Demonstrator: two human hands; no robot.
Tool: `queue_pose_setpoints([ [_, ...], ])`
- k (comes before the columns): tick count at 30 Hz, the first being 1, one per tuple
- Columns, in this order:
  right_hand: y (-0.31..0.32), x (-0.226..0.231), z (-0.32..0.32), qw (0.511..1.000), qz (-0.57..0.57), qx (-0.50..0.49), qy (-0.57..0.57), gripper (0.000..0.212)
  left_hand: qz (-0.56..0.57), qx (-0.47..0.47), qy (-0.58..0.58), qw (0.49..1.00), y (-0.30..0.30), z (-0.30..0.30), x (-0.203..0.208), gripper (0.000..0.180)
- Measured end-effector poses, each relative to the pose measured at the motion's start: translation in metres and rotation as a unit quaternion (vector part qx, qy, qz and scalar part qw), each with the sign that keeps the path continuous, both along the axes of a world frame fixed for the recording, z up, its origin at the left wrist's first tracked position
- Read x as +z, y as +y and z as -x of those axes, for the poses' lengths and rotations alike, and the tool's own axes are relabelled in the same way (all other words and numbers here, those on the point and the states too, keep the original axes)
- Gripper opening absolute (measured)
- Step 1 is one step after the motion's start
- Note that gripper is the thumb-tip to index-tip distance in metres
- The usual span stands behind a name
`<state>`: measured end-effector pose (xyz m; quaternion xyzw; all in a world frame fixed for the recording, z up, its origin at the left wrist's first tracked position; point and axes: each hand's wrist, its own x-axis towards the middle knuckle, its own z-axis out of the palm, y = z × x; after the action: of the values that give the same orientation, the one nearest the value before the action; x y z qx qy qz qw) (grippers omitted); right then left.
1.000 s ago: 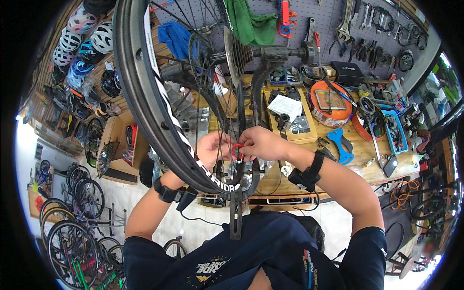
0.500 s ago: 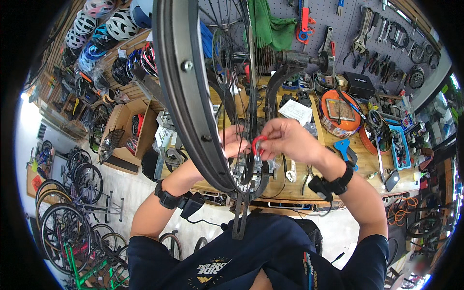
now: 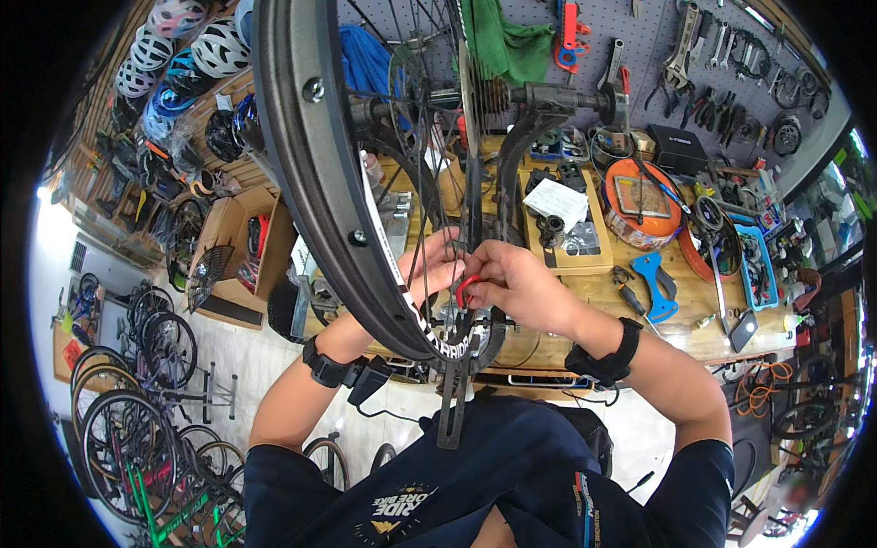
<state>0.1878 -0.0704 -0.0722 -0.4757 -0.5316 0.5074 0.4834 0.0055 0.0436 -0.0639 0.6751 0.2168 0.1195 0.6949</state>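
A bicycle wheel, its wide black rim (image 3: 315,201) toward me, stands upright in a dark truing stand (image 3: 521,137). The cassette (image 3: 496,94) sits at the hub, right of the spokes. My right hand (image 3: 530,290) pinches a red spoke wrench (image 3: 464,290) down among the spokes near the rim's lower part. Across from it, my left hand (image 3: 431,265) reaches in from behind the rim, thumb and fingers curled at a spoke beside the wrench. The rim covers part of that hand, and its fingertips are hard to make out between the spokes.
On the wooden bench (image 3: 585,338) lie a blue tool (image 3: 654,285), an orange round tin (image 3: 639,228), a cardboard tray (image 3: 585,260) and a blue basket (image 3: 756,265). Tools hang on the pegboard (image 3: 630,46). Helmets (image 3: 219,47) and an open carton (image 3: 228,274) are at left.
My right hand with the red spoke wrench has moved left, closer to my left hand and the spokes. In the picture, the rim has shifted left, with white lettering now showing low on it.
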Motion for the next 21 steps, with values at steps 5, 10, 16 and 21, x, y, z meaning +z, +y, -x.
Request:
queue_pose_setpoints([
  [5, -0.001, -0.001, 0.0, 0.997, -0.024, 0.001, -0.068, 0.019, 0.004, 0.003, -0.023, 1.0, -0.003, -0.001, -0.002, 0.063],
  [10, 0.004, 0.001, 0.001, 0.998, 0.036, 0.042, -0.016, 0.029, -0.009, -0.002, -0.025, 1.0, -0.002, 0.001, -0.001, 0.065],
  [16, 0.002, 0.011, 0.012, 0.994, 0.039, -0.027, -0.1, 0.026, -0.017, -0.005, -0.016, 1.0, 0.001, 0.0, -0.003, 0.064],
  [21, 0.003, 0.009, 0.004, 0.988, 0.13, 0.037, 0.079, 0.019, -0.01, 0.0, -0.03, 0.999, -0.001, 0.0, -0.003, 0.063],
])
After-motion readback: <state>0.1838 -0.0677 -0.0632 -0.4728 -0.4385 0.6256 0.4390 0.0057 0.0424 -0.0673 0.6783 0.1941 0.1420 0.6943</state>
